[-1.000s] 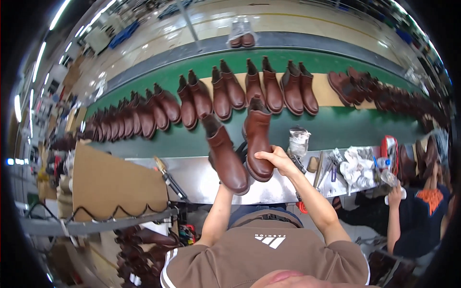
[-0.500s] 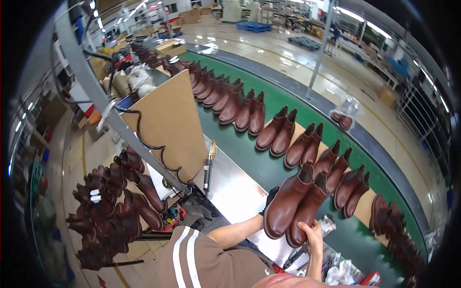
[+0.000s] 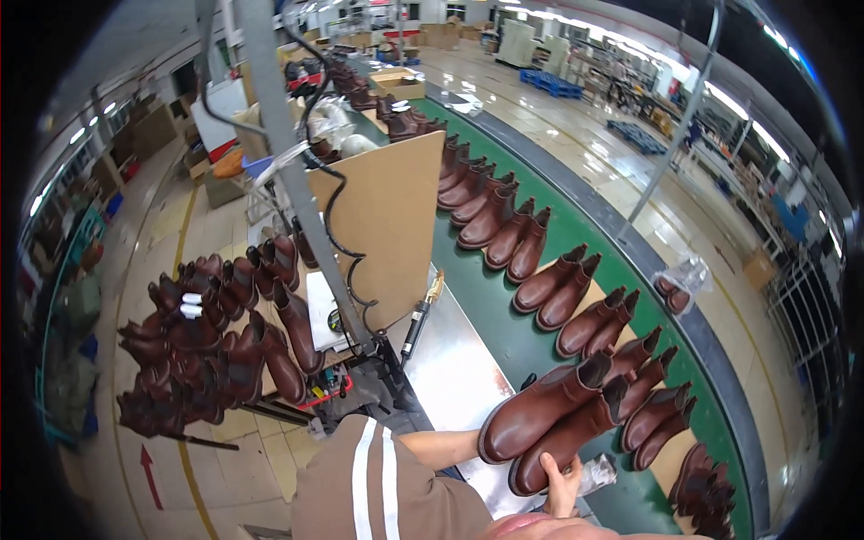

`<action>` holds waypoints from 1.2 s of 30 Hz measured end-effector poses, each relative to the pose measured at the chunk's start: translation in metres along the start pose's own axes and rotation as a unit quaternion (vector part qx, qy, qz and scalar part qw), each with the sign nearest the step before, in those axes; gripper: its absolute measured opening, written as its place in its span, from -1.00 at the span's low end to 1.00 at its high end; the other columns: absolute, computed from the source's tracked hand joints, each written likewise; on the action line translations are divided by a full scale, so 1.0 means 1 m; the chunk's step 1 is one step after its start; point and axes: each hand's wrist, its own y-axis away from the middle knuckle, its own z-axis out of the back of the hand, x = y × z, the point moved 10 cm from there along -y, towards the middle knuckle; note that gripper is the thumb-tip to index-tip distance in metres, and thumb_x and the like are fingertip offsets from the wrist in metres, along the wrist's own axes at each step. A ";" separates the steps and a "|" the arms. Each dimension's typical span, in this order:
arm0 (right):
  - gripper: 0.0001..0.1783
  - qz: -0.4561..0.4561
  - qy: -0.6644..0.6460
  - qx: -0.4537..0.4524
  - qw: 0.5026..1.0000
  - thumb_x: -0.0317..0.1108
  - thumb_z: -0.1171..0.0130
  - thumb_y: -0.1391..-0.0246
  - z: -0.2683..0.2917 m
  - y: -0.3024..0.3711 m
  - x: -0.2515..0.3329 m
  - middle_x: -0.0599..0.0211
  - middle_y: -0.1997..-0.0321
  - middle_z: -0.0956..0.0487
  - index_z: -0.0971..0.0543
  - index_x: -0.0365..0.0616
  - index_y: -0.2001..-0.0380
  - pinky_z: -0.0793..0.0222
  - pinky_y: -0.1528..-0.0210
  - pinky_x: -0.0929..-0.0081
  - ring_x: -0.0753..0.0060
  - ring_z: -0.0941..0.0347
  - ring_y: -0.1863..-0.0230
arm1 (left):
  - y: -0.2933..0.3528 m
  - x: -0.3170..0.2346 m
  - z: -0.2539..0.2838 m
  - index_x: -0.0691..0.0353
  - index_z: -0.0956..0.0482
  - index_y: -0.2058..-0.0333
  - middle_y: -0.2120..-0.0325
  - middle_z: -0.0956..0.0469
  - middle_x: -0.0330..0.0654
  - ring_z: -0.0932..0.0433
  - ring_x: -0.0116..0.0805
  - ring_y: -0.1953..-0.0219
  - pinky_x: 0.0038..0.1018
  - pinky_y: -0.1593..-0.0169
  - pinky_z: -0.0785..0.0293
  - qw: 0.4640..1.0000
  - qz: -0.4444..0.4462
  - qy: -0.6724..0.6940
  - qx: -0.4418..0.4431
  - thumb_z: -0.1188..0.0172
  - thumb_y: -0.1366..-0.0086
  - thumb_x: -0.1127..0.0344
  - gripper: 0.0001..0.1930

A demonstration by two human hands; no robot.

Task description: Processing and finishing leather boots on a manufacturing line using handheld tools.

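Observation:
A pair of brown leather ankle boots is held up side by side in front of me, toes toward me and shafts tilted away to the right. Behind the left boot is my left hand, mostly hidden; only a dark, apparently gloved fingertip shows past its far side. My right hand grips the right boot near the toe, thumb on the upper and fingers underneath. Just beyond them, more pairs of the same boots stand in a row on the green conveyor belt.
A metal work surface lies left of the belt with a black hand tool on it. An upright tan board and a grey post with coiled cable stand beyond. More boots crowd a rack at left.
The held boots have tilted over, their shafts swinging right and their toes lower and to the left. My view has turned, so the surroundings shift right.

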 end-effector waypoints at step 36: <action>-0.51 0.120 -0.128 -0.207 0.962 -0.60 -0.11 -0.02 0.078 0.103 -0.032 0.16 -0.05 -0.43 -0.34 -0.30 -0.07 -0.29 -0.11 0.42 0.35 -0.35 -0.10 | -0.028 0.101 0.140 0.25 -0.29 -0.09 0.00 -0.36 -0.14 -0.37 -0.35 0.02 -0.47 -0.08 -0.28 0.955 0.122 -0.254 -0.094 0.09 -0.37 0.10 -0.57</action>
